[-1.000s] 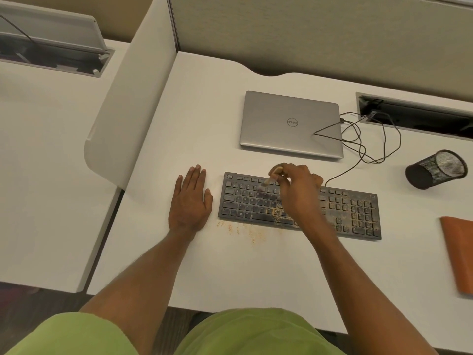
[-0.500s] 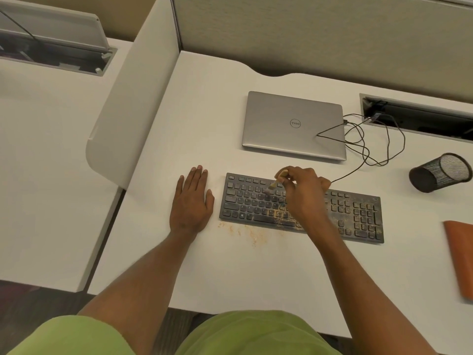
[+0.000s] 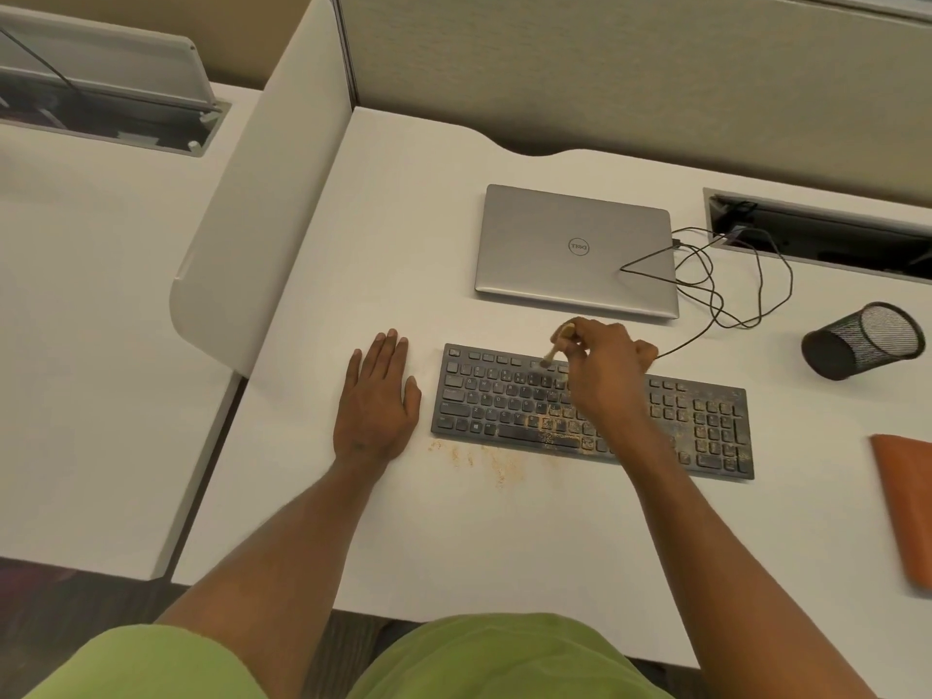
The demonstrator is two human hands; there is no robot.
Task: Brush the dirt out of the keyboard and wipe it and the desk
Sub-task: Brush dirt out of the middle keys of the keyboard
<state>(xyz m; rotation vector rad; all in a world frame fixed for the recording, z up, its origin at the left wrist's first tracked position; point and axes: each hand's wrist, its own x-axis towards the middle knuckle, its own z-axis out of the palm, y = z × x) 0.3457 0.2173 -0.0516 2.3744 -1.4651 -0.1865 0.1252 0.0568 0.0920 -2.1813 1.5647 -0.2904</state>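
The right hand (image 3: 605, 370) pinches a small brush (image 3: 554, 351) with its fingers curled round the handle. The brush tip points down and touches the top rows of the keyboard (image 3: 504, 396), near the middle. The left hand (image 3: 375, 401) lies flat on the desk (image 3: 403, 244) with its fingers straight, holding nothing. It is just beside the left end of the keyboard, with a small gap.

The black keyboard sits on the white desk in front of the person. Sandy dirt (image 3: 549, 423) lies on the lower keys, and more is on the desk by the front edge. Behind the keyboard is a shut grey laptop (image 3: 575, 249) with a black cable (image 3: 726, 290) looped beside it. To the right, a black mesh cup (image 3: 862, 340) lies on its side. An orange cloth (image 3: 908, 507) lies at the right edge.
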